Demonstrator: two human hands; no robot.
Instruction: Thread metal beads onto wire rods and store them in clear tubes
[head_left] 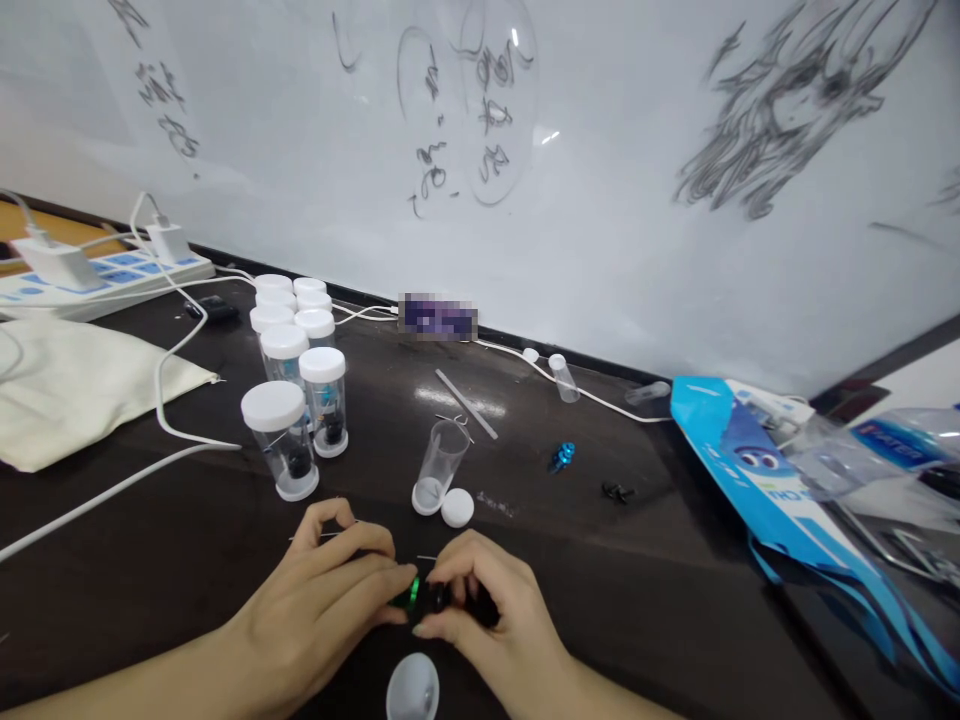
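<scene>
My left hand [319, 605] is closed in a pinch around a small piece with a bright green band [414, 592]. A thin metal pin [328, 535] shows between its fingers. Facing it, my right hand [502, 605] pinches a small round black piece [439, 598] between thumb and fingertips. A narrow gap separates the two pieces. In front of my hands stands a small whitish cup [412, 688]. Just beyond them is an uncapped clear tube [442, 462], with a white cap [457, 507] lying beside its base. The fingers partly hide both held pieces.
Several white-capped clear jars [322, 405] stand at left beside a cream cloth bag [97, 380] and white cables. A clear stick [466, 404], blue parts [562, 457] and black parts [617, 491] lie farther out. A blue package [750, 450] and plastic bottle [885, 445] are right.
</scene>
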